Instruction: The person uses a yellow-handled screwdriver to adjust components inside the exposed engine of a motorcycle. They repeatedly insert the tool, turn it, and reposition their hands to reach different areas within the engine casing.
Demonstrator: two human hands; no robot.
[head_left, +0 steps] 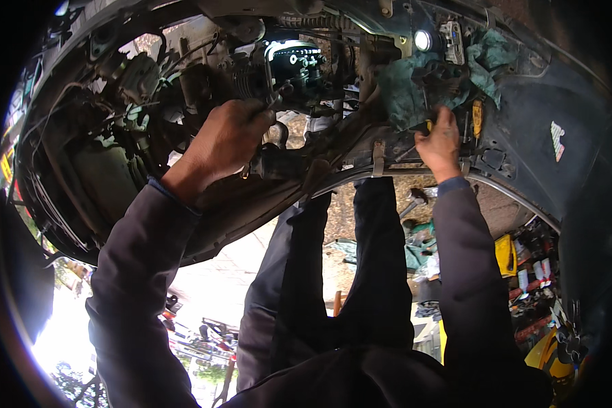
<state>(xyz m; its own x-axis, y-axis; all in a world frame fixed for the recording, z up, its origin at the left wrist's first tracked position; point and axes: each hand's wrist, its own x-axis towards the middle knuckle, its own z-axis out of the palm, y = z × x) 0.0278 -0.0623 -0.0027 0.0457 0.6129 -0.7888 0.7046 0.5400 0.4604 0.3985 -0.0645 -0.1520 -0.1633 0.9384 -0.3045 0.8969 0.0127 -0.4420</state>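
Note:
My left hand [228, 139] is closed in the engine bay, by a finned engine part [248, 83]. From its fingers sticks the shiny end of what looks like a wrench [277, 102]; the rest is hidden. To the right, my right hand [440, 146] has its fingers pinched together at the bay's edge, below a green cloth [402, 92]. A thin rod [405, 155] and a bit of yellow show beside those fingers; what they hold is mostly covered. Just right of them lies a tool with a yellow-and-black handle [477, 119].
A lit lamp [423, 41] shines at the far right of the bay, beside a metal part [451, 42]. Hoses and brackets crowd the left. A hammer-like tool [415, 199] and green rags [420, 245] lie on the ground. Bottles and a yellow packet [505, 256] are at right.

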